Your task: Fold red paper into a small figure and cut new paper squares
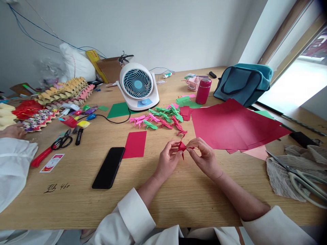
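A small folded red paper figure (182,147) with pointed ends is held between both my hands, just above the table. My left hand (169,157) pinches its left side between thumb and fingers. With thumb and forefinger, my right hand (203,156) grips a thin point on its right side. Beyond my hands lies a loose pile of folded paper figures in green (166,114), pink (139,120) and red (178,125). A red paper rectangle (135,144) lies to the left of my hands, partly beside a black phone (108,167).
Large red sheets (230,126) spread at the right, near scissors (298,175) on a cloth. Behind stand a fan (138,86), a red flask (203,91) and a teal bag (242,81). Black-handled scissors (62,141) lie left, near another person's hand (14,132).
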The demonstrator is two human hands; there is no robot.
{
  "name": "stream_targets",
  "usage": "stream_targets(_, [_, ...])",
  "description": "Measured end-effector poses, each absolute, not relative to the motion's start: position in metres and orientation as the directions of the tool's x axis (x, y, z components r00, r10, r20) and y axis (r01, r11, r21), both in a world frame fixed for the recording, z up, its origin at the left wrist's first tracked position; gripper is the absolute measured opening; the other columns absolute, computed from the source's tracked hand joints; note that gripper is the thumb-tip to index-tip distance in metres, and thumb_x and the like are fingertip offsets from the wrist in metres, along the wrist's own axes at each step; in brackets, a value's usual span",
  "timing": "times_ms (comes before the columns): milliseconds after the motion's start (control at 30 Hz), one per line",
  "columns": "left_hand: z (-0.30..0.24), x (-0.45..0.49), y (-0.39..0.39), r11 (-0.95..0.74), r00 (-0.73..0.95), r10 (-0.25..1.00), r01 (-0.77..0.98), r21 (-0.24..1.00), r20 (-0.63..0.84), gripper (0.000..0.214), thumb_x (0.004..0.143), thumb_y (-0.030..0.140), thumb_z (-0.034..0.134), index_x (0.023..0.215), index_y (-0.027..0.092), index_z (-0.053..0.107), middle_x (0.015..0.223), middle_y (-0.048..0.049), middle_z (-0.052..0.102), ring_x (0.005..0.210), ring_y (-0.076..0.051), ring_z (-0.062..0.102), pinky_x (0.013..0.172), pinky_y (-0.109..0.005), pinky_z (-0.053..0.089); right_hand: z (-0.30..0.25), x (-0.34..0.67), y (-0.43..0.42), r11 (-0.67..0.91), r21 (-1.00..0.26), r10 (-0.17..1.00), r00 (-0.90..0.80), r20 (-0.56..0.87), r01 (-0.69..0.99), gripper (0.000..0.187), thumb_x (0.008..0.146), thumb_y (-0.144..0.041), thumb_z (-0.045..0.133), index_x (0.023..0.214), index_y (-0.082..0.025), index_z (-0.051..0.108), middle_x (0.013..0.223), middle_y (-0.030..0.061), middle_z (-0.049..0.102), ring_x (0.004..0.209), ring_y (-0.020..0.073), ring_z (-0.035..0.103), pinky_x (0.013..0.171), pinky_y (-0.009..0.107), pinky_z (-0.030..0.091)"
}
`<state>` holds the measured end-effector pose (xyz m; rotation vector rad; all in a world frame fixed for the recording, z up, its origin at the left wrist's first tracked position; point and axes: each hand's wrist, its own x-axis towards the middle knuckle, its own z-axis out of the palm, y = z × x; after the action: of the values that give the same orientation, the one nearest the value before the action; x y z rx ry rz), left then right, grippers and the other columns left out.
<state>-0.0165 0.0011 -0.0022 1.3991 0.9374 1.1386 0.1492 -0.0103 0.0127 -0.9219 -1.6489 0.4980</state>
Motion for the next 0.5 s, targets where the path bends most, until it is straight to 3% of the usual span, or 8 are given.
stream_targets(500, [0.0029,-0.0151,0.0008,-0.121,0.176,0.977,-0.004,0.993,0.120,0.020,0.085,0.035,0.063,0.093,0.018,0.055,0.093,-0.0034,0.064,0.085,-0.014,0.065,0.077,-0.024,0.052,0.0096,0.1474,-0.0134,0.680,-0.643,0.726,-0.200,0.658,0.352,0.014,0.091,-0.014,0.055,0.096,-0.025,0.062,0.091,0.0061,0.065,0.087,0.0209,0.063,0.075,0.037,0.054])
